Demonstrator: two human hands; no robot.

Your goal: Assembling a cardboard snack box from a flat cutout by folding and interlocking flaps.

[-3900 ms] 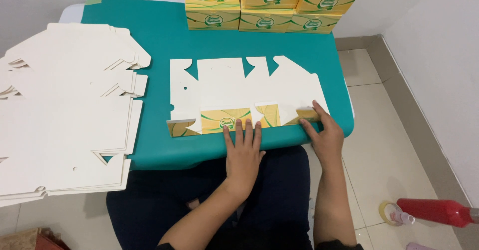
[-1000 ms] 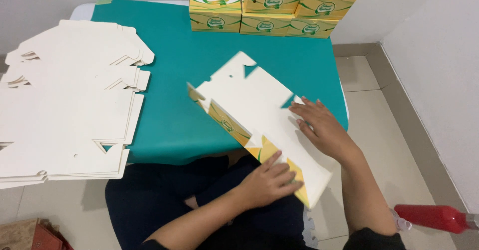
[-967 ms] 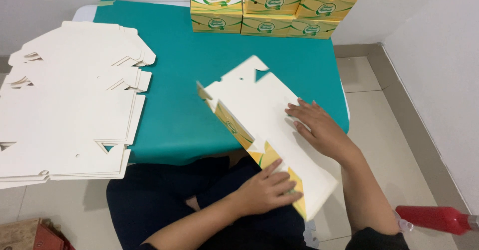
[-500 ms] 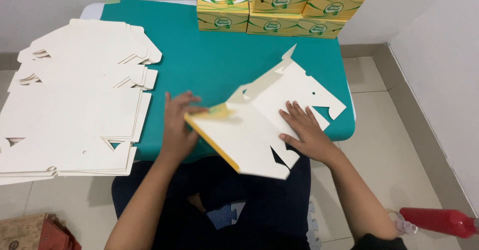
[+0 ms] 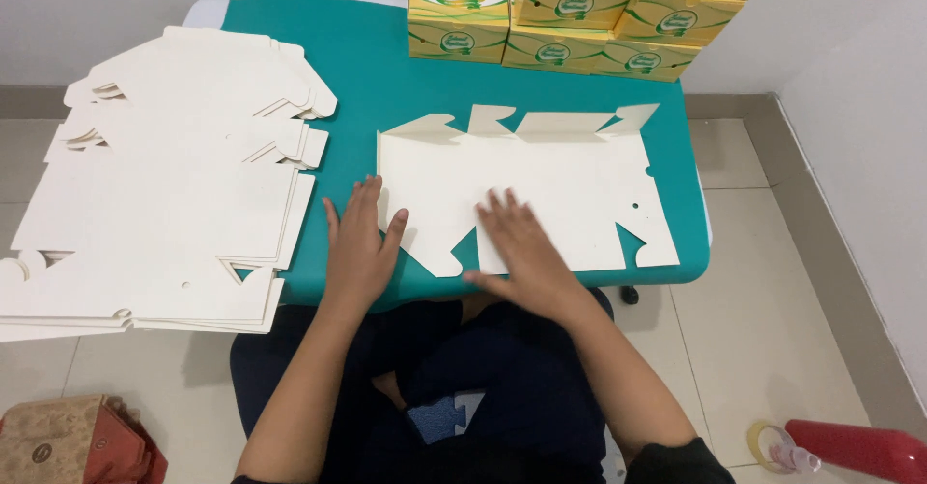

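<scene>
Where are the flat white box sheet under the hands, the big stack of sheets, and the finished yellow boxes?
flat box sheet [image 5: 570, 189], head view, bare middle panel.
stack of sheets [image 5: 164, 185], head view, top sheet's centre.
yellow boxes [image 5: 560, 51], head view, front face of a lower box.

— What is the person wearing?

— Dark navy trousers cover the lap at the bottom centre of the frame. A black sleeve edge shows at the lower right, by the right forearm.

— And the hands?

— The left hand [image 5: 359, 242] and right hand [image 5: 521, 244] are bare: no gloves, rings or watch show. Both forearms are uncovered up to the frame's lower edge.
</scene>
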